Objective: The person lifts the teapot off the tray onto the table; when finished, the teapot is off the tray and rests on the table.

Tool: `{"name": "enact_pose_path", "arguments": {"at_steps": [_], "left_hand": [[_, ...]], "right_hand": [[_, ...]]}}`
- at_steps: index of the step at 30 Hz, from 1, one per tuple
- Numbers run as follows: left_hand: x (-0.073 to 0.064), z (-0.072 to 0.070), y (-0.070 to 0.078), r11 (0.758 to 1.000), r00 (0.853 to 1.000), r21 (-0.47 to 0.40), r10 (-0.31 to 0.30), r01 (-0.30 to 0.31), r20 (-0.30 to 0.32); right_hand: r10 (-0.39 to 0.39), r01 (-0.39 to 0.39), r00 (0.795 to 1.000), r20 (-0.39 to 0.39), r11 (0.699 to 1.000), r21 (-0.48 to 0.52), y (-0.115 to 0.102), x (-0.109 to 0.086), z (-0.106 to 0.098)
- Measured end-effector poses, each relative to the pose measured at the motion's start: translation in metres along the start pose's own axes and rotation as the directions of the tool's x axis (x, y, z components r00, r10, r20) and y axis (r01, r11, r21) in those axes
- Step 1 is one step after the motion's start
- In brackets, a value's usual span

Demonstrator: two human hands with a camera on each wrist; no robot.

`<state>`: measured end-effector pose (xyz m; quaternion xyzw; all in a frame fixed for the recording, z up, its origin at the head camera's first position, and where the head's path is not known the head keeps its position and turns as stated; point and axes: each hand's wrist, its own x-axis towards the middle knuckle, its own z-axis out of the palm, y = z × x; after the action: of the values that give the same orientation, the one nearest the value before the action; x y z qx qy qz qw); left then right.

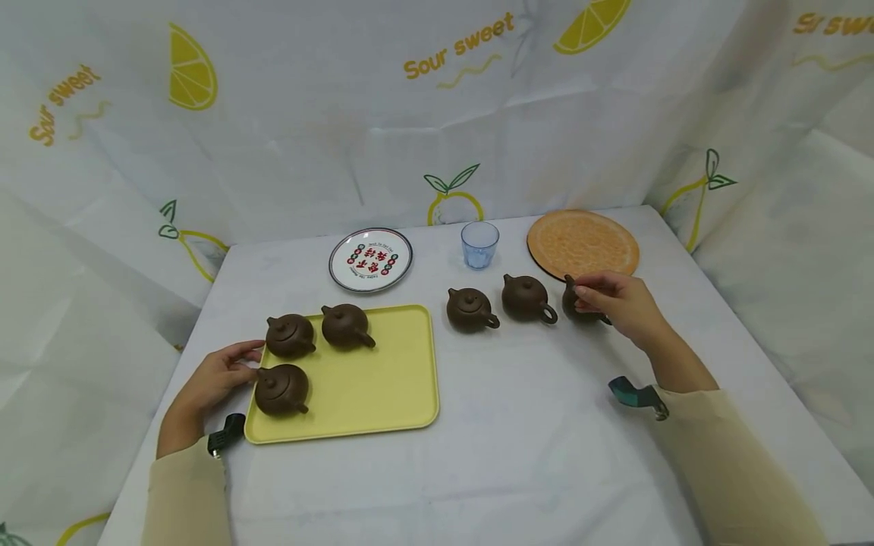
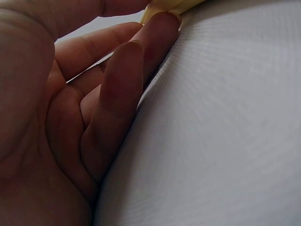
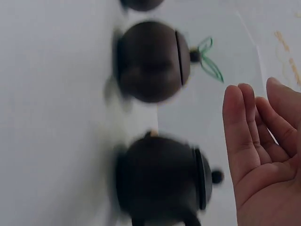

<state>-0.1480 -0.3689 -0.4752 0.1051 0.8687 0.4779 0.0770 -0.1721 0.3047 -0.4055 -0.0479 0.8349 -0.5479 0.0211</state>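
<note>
My left hand (image 1: 210, 379) lies at the left edge of a yellow tray (image 1: 369, 394), its fingertips against the rim. In the left wrist view the fingers (image 2: 120, 84) are loosely bent beside the tray's corner (image 2: 188, 4). Three dark brown teapots stand on the tray: one at back left (image 1: 290, 336), one beside it (image 1: 345, 326) and one in front (image 1: 281, 390). My right hand (image 1: 624, 307) hovers over the rightmost teapot (image 1: 576, 303), partly hiding it. The right wrist view shows the fingers extended, apart from the nearest teapot (image 3: 160, 179).
Two more teapots, one at centre (image 1: 471, 309) and one to its right (image 1: 526, 298), stand on the white tablecloth (image 1: 519, 440). Behind them are a patterned plate (image 1: 371, 260), a blue glass (image 1: 479, 244) and a round tan board (image 1: 580, 241). A printed curtain (image 1: 307, 114) hangs behind.
</note>
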Motion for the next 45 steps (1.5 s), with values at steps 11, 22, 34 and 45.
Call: {"name": "enact_pose_path", "arguments": {"at_steps": [11,22,34,45], "left_hand": [[0.001,0.0,0.0,1.0,1.0,0.012,-0.011,0.011,0.005],[0.0,-0.001,0.002,0.999,0.999,0.02,-0.045,0.045,-0.014],[0.003,0.002,-0.003,0.998,0.999,-0.039,-0.05,0.05,0.002],[0.003,0.002,0.001,0.997,0.997,0.012,-0.079,0.079,-0.001]], "right_hand": [[-0.044,0.019,0.983,0.176,0.989,0.144,-0.02,0.018,0.085],[-0.059,-0.018,0.936,0.347,0.977,0.212,-0.04,0.024,0.165],[-0.076,0.006,0.89,0.449,0.988,0.155,-0.066,0.036,0.235],[-0.035,0.0,0.886,0.463,0.997,0.075,-0.077,0.048,0.283]]}}
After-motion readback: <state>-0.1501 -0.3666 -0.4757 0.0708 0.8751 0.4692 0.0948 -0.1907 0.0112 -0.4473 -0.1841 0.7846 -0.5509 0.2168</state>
